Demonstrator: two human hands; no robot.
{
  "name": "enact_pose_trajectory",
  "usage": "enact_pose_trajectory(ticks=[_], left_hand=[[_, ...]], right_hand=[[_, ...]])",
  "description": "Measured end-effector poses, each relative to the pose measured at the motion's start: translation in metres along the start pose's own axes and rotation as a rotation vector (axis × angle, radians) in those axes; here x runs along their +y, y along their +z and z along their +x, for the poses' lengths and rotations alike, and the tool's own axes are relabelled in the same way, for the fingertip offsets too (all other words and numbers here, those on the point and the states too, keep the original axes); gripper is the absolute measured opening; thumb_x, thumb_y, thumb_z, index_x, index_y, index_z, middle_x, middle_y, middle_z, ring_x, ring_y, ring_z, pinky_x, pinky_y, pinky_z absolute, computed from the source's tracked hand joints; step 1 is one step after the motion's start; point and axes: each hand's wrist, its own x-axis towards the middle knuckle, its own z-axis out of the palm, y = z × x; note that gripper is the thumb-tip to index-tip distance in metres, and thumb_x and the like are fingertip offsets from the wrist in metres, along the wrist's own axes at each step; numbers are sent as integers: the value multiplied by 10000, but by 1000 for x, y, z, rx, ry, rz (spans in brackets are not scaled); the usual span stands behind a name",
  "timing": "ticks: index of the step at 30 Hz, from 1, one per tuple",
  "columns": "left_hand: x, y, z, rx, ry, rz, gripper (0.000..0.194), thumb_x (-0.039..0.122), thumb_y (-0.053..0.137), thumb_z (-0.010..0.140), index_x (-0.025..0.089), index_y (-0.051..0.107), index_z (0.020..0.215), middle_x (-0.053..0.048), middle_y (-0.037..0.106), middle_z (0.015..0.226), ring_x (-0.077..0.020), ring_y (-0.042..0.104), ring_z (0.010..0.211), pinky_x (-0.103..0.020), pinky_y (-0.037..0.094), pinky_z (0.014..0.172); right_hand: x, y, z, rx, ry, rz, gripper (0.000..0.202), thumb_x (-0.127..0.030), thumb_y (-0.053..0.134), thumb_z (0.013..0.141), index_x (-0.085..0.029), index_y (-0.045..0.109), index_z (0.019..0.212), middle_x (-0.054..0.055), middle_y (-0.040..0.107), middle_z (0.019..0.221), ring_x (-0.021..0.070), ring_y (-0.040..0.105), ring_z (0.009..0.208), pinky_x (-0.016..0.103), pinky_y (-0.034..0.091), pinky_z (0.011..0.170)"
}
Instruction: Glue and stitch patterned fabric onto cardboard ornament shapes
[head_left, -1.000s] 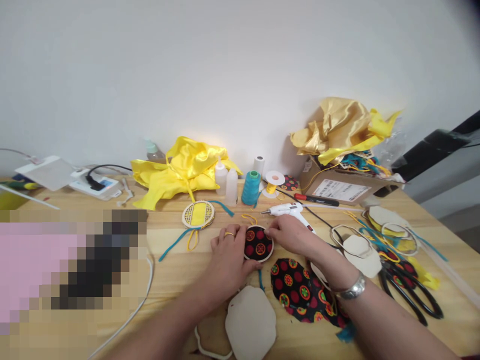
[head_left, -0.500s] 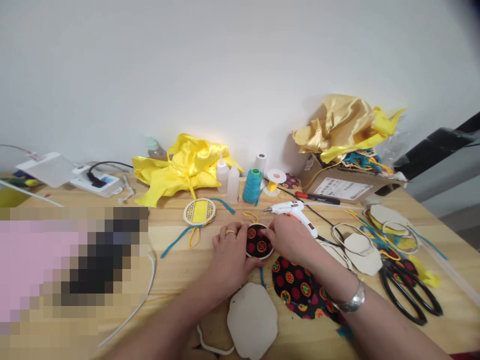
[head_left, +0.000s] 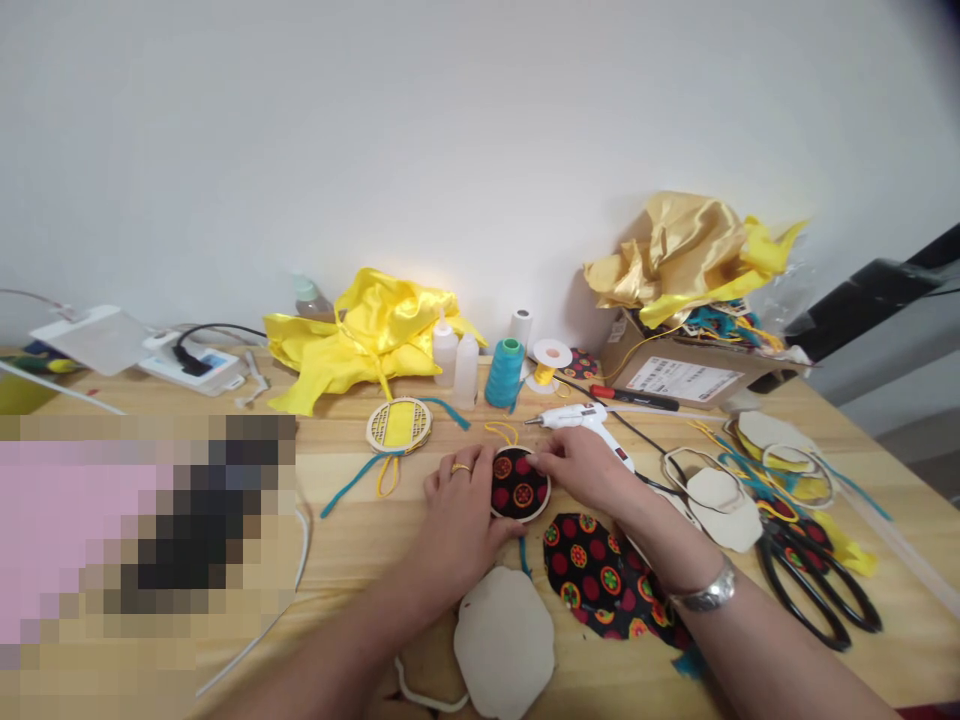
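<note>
A small round frame with black patterned fabric (head_left: 519, 484) lies on the wooden table, a yellow loop above it and a teal cord below. My left hand (head_left: 469, 505) grips its left and lower edge, fingers along the side and thumb at the bottom. At its upper right edge is my right hand (head_left: 581, 465), thumb and finger pinched together on the fabric or rim. A white glue gun (head_left: 585, 418) lies just behind my right hand. Below are a pale scalloped piece (head_left: 505, 642) and a larger patterned fabric piece (head_left: 600, 578).
Behind stand a teal thread cone (head_left: 505, 374), small bottles (head_left: 466, 372) and yellow satin (head_left: 375, 330). A finished-looking yellow round piece (head_left: 399, 425) lies left. Black-handled scissors (head_left: 821, 585) and a cardboard box (head_left: 675, 375) are on the right. A pixelated area covers the lower left.
My right hand has shifted slightly right and up, showing more of the round piece's fabric. My left hand keeps its place at the edge.
</note>
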Motion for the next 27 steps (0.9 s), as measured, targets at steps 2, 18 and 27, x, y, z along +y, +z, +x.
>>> enact_pose_trajectory(ticks=[2, 18, 27], left_hand=[[0, 0, -1, 5, 7, -14, 716, 344, 653, 671, 156, 377, 1305, -140, 478, 1294, -339, 364, 1164, -448, 244, 937], [5, -7, -6, 153, 182, -467, 606, 185, 643, 724, 241, 374, 1264, -100, 418, 1309, -242, 373, 1245, -412, 307, 1034], [23, -22, -2, -190, -55, -1554, 382, 246, 691, 726, 209, 587, 1091, -85, 654, 1078, -253, 606, 993, -378, 521, 789]], right_hand=[[5, 3, 2, -14, 2, 88, 246, -347, 549, 769, -143, 634, 662, 3, 609, 565, 117, 523, 537, 215, 323, 481], [-1, -11, -34, 110, -179, 433, 232, -309, 516, 808, -172, 698, 765, -27, 570, 568, 99, 453, 512, 202, 351, 493], [-16, -17, -63, 402, -275, 621, 171, -281, 540, 823, -196, 663, 740, -4, 615, 642, 120, 533, 591, 205, 411, 525]])
